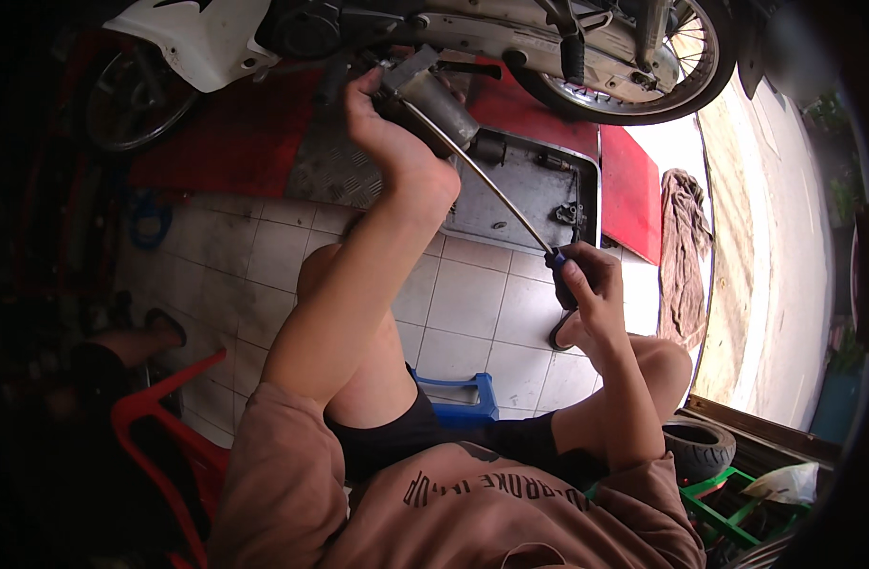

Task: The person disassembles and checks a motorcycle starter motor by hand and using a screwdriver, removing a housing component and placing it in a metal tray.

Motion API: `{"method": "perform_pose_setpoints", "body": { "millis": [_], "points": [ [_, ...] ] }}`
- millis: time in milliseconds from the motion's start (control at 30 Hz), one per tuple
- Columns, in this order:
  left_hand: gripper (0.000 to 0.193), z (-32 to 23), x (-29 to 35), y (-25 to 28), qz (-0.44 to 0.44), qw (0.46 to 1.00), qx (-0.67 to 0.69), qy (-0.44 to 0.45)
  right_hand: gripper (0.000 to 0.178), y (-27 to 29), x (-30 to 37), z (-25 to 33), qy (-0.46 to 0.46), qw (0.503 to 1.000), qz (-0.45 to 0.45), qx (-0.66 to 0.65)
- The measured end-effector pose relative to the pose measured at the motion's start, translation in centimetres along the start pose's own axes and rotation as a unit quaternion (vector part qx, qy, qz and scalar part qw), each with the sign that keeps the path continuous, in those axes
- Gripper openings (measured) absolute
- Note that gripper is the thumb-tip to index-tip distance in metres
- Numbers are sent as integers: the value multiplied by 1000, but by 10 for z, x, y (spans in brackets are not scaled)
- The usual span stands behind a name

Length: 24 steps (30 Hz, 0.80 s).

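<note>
My left hand [383,128] is raised below the motorcycle, its fingers closed around a grey metal part [444,112] with a rounded body and a squarer end. Part of that hand's grip is hidden behind the part. In my right hand [594,280], lower and to the right, is a long screwdriver [501,196] with a blue and dark handle. Its shaft slants up and left across the grey part, and the tip reaches the end close to my left fingers. Whether the tip sits in a screw is too small to tell.
A metal tray [491,204] with dark small parts lies beneath my hands, by the red lift platform [633,185]. The motorcycle [472,33] stands above. Around me are a brown rag [683,256], blue stool [482,396], red chair [150,403], tyre [700,448] and another person's leg [126,343].
</note>
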<state>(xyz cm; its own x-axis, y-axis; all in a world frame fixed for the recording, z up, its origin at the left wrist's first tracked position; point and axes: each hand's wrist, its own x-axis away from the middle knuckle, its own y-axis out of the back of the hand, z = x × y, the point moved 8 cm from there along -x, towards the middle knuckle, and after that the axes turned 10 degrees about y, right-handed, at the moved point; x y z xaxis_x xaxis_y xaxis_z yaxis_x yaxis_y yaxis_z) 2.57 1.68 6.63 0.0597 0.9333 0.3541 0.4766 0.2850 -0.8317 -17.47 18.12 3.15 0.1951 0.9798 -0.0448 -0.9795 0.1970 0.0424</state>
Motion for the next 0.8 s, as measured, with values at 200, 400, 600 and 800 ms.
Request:
{"method": "perform_pose_setpoints", "body": {
  "millis": [200, 400, 600, 800],
  "points": [
    [45, 0, 0, -1, -20, 1000, -8, 2, 27, 7, 0, 16, 195, 960, -38, 199],
    [48, 3, -6, 2, 0, 1000, -17, 0, 27, -19, 14, -18, -184, 955, 126, -196],
    [49, 4, -7, 0, 17, 1000, 7, 8, 30, -18, 4, 1, -93, 983, 121, -102],
    [51, 12, -1, 7, -58, 998, -20, 30, 22, -5, 5, 35, 263, 912, -1, 316]
  ]
}}
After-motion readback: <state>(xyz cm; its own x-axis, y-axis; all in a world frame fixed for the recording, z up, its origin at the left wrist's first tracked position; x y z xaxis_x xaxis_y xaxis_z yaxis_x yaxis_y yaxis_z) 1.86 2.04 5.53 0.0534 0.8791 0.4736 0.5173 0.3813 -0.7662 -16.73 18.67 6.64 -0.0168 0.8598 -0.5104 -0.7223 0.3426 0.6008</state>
